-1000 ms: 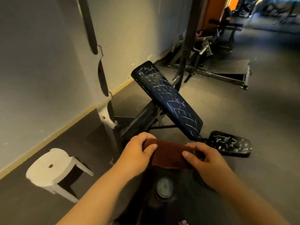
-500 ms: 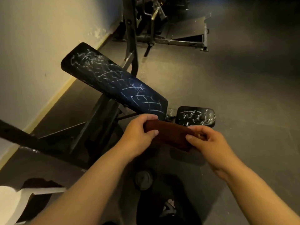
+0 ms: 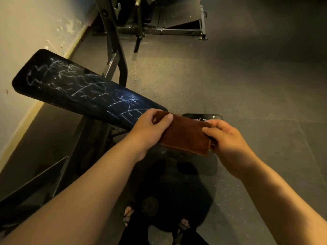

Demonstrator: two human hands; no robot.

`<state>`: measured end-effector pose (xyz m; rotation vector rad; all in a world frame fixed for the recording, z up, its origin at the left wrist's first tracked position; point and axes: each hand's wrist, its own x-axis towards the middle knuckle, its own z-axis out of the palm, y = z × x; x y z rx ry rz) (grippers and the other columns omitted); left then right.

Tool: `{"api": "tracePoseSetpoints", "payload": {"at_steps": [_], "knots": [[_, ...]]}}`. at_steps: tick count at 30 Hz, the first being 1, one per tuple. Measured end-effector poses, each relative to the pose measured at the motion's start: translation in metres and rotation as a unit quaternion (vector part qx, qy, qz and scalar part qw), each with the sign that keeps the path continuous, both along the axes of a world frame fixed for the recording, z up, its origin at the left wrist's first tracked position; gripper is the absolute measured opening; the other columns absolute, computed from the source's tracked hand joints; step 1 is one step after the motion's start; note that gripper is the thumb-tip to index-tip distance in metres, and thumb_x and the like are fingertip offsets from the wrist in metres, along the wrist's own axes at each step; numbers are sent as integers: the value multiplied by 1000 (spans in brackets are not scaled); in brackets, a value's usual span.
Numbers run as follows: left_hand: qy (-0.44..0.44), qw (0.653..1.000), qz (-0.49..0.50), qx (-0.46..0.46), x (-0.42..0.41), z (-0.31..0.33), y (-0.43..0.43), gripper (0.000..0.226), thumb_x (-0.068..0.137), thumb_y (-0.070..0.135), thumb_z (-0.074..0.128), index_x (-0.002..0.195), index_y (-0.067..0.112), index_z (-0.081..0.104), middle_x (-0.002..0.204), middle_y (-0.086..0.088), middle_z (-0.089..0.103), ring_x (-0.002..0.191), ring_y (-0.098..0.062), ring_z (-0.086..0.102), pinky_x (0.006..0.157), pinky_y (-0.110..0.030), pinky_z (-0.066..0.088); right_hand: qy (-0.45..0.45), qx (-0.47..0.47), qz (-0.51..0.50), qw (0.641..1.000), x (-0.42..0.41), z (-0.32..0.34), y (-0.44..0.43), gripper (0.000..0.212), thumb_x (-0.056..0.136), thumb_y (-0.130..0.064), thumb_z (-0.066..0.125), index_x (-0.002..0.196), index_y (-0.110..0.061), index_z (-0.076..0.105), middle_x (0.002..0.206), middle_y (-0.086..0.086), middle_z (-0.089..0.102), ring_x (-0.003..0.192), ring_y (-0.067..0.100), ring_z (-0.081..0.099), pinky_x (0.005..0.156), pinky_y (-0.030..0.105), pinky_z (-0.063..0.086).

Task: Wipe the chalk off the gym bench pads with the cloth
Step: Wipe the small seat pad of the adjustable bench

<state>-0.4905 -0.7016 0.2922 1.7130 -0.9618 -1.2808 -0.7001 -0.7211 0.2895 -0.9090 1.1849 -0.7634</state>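
We've stepped closer — left hand (image 3: pixel 148 127) and right hand (image 3: pixel 229 140) pinch the brown cloth (image 3: pixel 185 136); backrest pad (image 3: pixel 79 92), ten o'clock, seemingly unwiped.

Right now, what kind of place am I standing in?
Most likely a gym: an inclined bench pad scrawled with chalk, a steel rack upright behind it, and another machine frame on the dark floor.
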Motion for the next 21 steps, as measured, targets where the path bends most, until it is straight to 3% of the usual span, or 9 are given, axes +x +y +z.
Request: {"api": "tracePoseSetpoints", "payload": {"at_steps": [2,5,9,11,13,15,19,21], "knots": [[18,1000,-23,-3,3,-5,-18,28,88,43,72,113,32,65,112,1,68,105,-21,67,92,-45,57,-42,43,51,997,0,-2,-6,24,99,-12,53,120,-6,65,104,22,70,90,30,67,73,35,57],[21,996,-84,0,7,-15,-48,23,88,27,75,110,30,68,108,2,70,103,-19,68,89,-40,59,-26,79,108,991,5,-12,-13,31,98,-26,59,123,-9,64,112,14,73,101,26,72,82,36,60],[41,984,-172,22,16,-35,-85,32,84,19,78,114,26,67,107,0,72,101,-18,69,85,-36,59,65,61,-18,996,20,-33,-25,22,95,-21,66,116,-19,66,103,4,76,92,17,74,74,30,61],[55,982,-178,36,16,-45,-102,33,86,12,76,116,22,66,103,0,72,93,-12,70,73,-22,58,66,62,-72,993,27,-39,-30,21,96,-16,64,116,-16,66,100,5,77,89,17,75,67,24,60],[87,982,-155,58,12,-57,-120,35,86,7,74,119,17,66,106,-3,72,94,-13,69,66,-18,54,55,75,-125,988,31,-47,-39,20,95,-11,64,115,-10,66,98,11,77,85,23,75,61,24,59],[129,983,-94,87,5,-74,-139,35,85,6,74,118,16,67,112,-9,71,103,-23,68,72,-25,52,55,101,-150,982,32,-57,-52,17,94,-8,65,112,-7,66,96,15,76,82,25,76,60,28,60],[152,979,-3,137,-14,-113,-172,22,89,9,72,109,17,70,109,-13,72,102,-27,68,73,-30,53,104,145,-91,980,19,-92,-86,21,93,-11,68,113,-12,60,106,16,73,89,27,75,83,47,61],[160,975,18,153,-22,-130,-190,22,90,9,70,110,16,70,109,-13,72,102,-28,68,77,-32,54,108,151,-69,980,11,-111,-111,28,93,-8,66,117,-19,56,109,11,71,85,22,75,81,43,62]]}}
